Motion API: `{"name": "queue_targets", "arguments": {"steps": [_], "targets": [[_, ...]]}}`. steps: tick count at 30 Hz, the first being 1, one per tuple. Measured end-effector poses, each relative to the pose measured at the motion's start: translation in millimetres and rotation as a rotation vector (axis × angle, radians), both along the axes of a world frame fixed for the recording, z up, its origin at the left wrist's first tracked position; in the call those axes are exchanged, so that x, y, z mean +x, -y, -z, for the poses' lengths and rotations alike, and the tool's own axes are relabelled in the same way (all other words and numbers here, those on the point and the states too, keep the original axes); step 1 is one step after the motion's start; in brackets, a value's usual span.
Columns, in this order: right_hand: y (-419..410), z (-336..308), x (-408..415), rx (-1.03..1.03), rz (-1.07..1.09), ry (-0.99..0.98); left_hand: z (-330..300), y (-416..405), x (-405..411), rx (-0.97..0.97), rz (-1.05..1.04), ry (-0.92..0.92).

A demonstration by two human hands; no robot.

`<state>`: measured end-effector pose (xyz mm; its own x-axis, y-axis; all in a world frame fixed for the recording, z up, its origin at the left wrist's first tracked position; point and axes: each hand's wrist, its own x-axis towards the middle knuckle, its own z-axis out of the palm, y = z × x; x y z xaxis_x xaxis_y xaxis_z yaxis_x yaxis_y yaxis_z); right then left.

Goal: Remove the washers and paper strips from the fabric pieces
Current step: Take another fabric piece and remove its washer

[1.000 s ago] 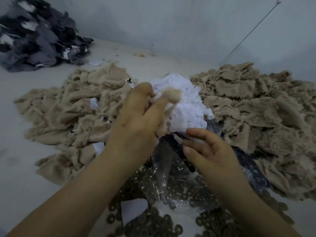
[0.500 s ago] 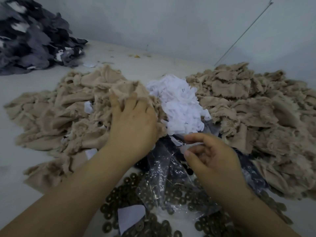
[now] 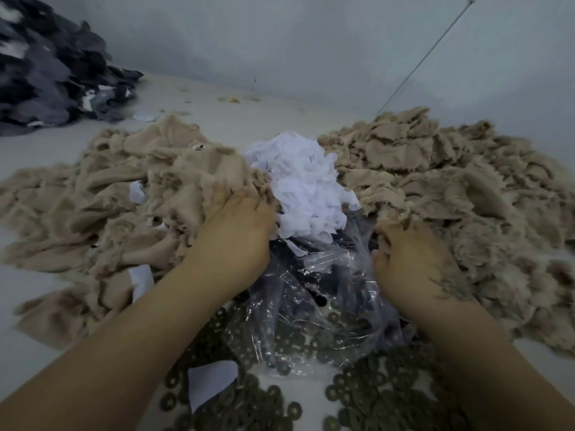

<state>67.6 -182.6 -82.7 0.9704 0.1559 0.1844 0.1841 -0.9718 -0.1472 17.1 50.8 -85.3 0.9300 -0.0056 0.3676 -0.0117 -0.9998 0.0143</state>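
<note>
Both hands dig into the fabric piles.
My left hand [image 3: 231, 241] grips beige fabric [image 3: 174, 181], my right hand [image 3: 410, 259] grabs the other heap [image 3: 451, 181]; next I must feel out a washer.

Pale tabletop [image 3: 217, 126], beige fabric heaps [image 3: 451, 181], dark washers [image 3: 373, 393], grey scraps [image 3: 46, 73]

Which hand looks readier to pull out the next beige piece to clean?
Probably the left hand: its fingers are buried in the left beige pile, where white paper strips poke out. The right hand touches the right beige pile, apparently without strips.
</note>
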Motion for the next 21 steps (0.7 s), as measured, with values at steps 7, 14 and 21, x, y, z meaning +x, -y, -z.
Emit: {"name": "queue_targets", "arguments": {"steps": [7,14,21], "targets": [[3.0,3.9,6.7,-0.022,0.034,-0.126,2.5,43.9,-4.6,-0.009,0.147,0.055],[-7.7,-16.7,-3.1,0.335,-0.06,0.23,9.8,56.3,-13.1,-0.144,0.257,0.151],[-34.7,-11.4,-37.9,0.567,-0.602,0.326,14.8,55.6,-19.1,-0.713,0.348,0.285]]}}
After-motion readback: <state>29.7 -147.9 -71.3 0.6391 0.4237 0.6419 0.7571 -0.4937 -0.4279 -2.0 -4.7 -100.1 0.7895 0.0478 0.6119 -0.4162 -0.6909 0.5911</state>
